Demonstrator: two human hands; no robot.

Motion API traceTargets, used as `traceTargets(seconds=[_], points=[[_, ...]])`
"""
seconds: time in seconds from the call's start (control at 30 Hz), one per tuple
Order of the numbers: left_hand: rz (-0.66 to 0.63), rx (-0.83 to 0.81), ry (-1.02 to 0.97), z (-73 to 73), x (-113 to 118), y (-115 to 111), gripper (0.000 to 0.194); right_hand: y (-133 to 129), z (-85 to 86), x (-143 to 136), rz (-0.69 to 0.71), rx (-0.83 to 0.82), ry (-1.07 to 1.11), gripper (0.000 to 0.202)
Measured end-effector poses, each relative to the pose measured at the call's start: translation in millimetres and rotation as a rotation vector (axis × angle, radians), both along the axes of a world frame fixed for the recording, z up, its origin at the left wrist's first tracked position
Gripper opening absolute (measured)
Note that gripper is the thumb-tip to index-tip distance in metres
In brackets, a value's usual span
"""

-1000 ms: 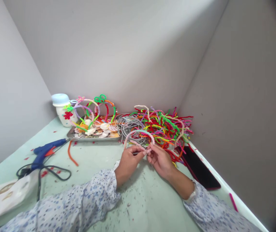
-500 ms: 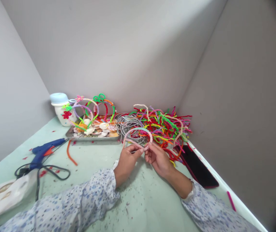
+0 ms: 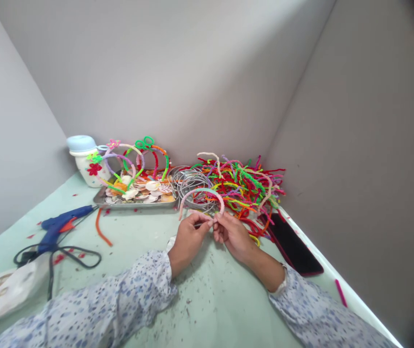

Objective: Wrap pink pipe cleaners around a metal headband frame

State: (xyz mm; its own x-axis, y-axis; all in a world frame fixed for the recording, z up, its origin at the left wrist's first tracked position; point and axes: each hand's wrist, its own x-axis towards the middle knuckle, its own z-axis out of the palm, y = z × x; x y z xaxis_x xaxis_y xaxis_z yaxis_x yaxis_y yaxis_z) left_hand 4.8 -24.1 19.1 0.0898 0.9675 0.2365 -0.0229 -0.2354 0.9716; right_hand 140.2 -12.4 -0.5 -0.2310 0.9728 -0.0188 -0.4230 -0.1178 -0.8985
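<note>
In front of me is a headband (image 3: 202, 190) wrapped in fuzzy pink and pale blue pipe cleaner, its arch standing up and away from me. My right hand (image 3: 236, 239) pinches the headband at its right end. My left hand (image 3: 188, 239) is closed beside it, thumb and forefinger pinching a pink pipe cleaner (image 3: 200, 214) against that same end. The fingertips of both hands nearly meet, and they hide part of the joint. The headband's left end hangs free behind my left hand.
Behind are a metal tray (image 3: 134, 206) of shells and finished headbands, coiled silver wire bands (image 3: 192, 181) and heaped pipe cleaners (image 3: 245, 186). A blue glue gun (image 3: 56, 227) with a cord, a bottle (image 3: 85, 164) and a white packet (image 3: 9, 292) are left. A phone (image 3: 296, 249) lies right.
The headband has tilted slightly, and the pink pipe cleaner's loop beside it looks shorter. Both hands keep their pinch. The whole view has shifted a little.
</note>
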Motion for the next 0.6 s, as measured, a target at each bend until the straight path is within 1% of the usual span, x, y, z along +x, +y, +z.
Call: traceTargets(seconds=[0.13,0.27,0.33,0.47,0.6], points=[[0.009,0.027,0.016,0.3,0.7,0.2,0.009,-0.2,0.3,-0.4,-0.011,0.007,0.003,0.026],[-0.053,0.045,0.047,0.1,1.4,1.0,0.011,-0.9,2.2,-0.6,-0.014,0.003,-0.006,0.026],[-0.063,0.042,0.045,0.2,1.6,1.1,0.011,-1.0,2.8,-0.8,-0.015,0.000,-0.015,0.026],[-0.004,0.038,0.036,1.7,1.4,0.4,0.009,-1.2,3.0,-1.4,-0.018,0.025,-0.036,0.026],[0.023,0.068,0.046,3.6,0.5,-0.9,0.007,-2.0,2.7,-2.2,-0.022,0.053,-0.068,0.027]])
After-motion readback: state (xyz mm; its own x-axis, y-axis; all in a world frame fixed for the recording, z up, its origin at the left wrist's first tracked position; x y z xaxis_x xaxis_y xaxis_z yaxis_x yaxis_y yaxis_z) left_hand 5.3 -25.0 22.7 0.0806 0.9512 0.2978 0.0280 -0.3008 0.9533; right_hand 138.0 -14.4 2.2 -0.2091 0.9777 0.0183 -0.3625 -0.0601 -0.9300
